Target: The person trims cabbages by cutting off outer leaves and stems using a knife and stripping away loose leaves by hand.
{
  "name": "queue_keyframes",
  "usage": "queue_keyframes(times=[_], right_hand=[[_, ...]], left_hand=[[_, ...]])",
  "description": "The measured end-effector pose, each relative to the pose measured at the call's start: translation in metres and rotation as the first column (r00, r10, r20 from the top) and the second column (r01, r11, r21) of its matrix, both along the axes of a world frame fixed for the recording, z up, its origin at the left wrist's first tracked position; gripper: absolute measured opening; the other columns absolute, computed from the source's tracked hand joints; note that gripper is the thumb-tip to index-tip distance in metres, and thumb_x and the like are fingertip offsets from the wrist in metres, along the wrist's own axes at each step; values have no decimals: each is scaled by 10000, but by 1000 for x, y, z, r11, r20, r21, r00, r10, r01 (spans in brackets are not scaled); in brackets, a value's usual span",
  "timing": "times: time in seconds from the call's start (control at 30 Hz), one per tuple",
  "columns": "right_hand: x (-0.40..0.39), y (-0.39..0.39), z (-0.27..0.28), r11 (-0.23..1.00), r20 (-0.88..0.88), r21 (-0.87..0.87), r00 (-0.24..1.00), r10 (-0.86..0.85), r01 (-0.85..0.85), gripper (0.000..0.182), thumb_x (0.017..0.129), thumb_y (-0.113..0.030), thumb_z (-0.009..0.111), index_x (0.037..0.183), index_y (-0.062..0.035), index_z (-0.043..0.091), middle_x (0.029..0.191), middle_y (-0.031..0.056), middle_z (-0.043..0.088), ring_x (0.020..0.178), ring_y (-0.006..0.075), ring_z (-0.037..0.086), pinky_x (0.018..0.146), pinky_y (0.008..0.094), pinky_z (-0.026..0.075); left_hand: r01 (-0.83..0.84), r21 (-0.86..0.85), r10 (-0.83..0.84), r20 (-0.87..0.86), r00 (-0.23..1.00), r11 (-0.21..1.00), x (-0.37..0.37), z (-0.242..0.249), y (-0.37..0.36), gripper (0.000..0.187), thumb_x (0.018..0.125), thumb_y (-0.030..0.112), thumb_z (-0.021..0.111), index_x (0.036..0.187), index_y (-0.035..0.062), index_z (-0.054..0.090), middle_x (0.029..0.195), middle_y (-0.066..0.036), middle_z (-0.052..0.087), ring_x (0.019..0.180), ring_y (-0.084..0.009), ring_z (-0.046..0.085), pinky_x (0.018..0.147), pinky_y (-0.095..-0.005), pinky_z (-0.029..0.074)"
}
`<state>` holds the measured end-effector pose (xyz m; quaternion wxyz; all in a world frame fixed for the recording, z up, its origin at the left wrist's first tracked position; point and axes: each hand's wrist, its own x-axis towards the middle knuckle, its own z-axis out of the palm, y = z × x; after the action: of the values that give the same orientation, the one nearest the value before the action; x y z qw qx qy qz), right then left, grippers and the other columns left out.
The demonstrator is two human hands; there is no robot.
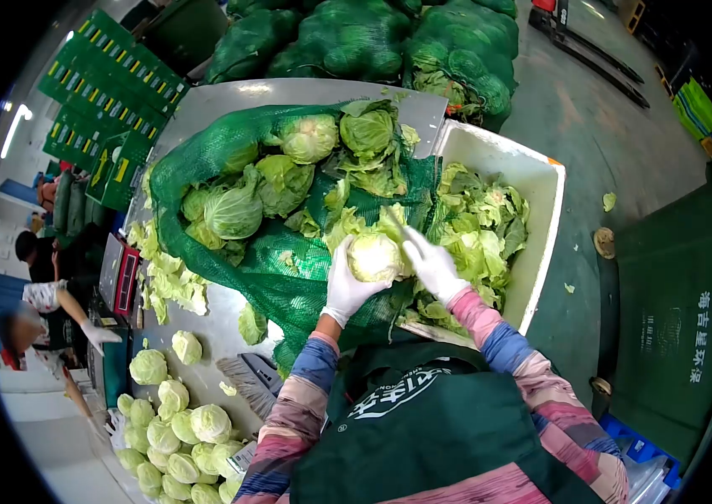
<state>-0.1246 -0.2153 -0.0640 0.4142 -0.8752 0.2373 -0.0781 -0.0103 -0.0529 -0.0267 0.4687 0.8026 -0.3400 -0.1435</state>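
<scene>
My left hand (347,286), in a white glove, cups a pale green cabbage head (375,256) from below and the left. My right hand (433,267), also gloved, rests against the cabbage's right side and grips a thin knife (398,225) whose blade points up-left over the head. Both hands hover above a green mesh sack (204,160) that lies open on a metal table (230,97) with several untrimmed cabbages spilling out of it.
A white tub (541,181) of loose leaves stands to the right. Trimmed cabbages (179,437) lie piled at the lower left beside a hand brush (246,378). Full mesh sacks (373,38) and green crates (104,92) are stacked behind. Other people work at far left.
</scene>
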Motion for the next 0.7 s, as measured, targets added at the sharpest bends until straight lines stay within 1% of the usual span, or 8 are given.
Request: queue_keyframes(times=[0.07,0.13,0.4,0.47,0.53,0.6,0.67,0.7], right_hand=[[0,4,13,993,-39,-77,995,90,-93,533,981,-456,419,1458,-227,359,790,217,657,717,403,638,658,462,502],[2,5,13,960,-23,-194,979,202,-203,605,977,-467,422,1502,-227,238,728,177,649,616,387,616,584,464,489],[18,-13,30,847,-132,-281,892,433,-452,669,981,-466,410,1519,-157,157,715,195,644,619,379,626,619,474,501],[22,-14,25,847,-199,-255,883,426,-466,637,982,-465,407,1515,-183,200,727,206,646,643,374,632,658,460,509],[28,-15,4,902,35,-225,922,386,-369,586,981,-441,427,1498,-211,273,767,204,662,692,365,647,707,445,517],[28,-16,21,941,35,-55,941,336,-334,498,976,-426,456,1428,-220,431,837,217,669,762,373,646,762,432,514],[38,-26,8,796,-76,598,995,-65,98,453,962,-430,491,1348,-198,541,922,231,662,825,398,630,787,424,504],[36,-36,11,762,-137,614,979,-154,206,440,961,-436,499,1320,-191,568,957,216,670,841,375,641,783,417,501]], left_hand=[[38,29,-37,-58,998,999,6,-4,4,1032,529,260,922,1364,-13,382,1314,-180,466,1239,-300,469,1063,-364,384],[31,135,-60,215,975,990,12,-7,10,1002,541,284,917,1353,-8,408,1312,-186,461,1276,-317,422,1083,-380,351],[-70,29,70,13,997,997,7,-19,-2,889,661,274,873,1340,-42,396,1242,-154,543,1119,-215,555,961,-337,459],[-48,-130,12,-264,965,990,6,-21,-2,875,648,265,883,1316,-42,408,1249,-153,541,1129,-217,549,974,-333,450],[-70,-97,47,-219,975,993,6,-18,0,862,638,244,890,1298,-41,414,1232,-149,548,1125,-213,551,972,-329,452],[-114,30,116,-97,988,993,6,-20,2,862,637,224,889,1303,-41,410,1219,-150,552,1125,-215,551,979,-330,447],[-104,21,106,-89,990,994,3,-22,5,879,635,207,887,1321,-42,397,1210,-152,554,1124,-224,554,976,-332,451],[-74,-2,74,-47,996,997,0,-22,8,904,631,208,888,1342,-37,386,1206,-155,557,1122,-227,558,972,-329,453]])
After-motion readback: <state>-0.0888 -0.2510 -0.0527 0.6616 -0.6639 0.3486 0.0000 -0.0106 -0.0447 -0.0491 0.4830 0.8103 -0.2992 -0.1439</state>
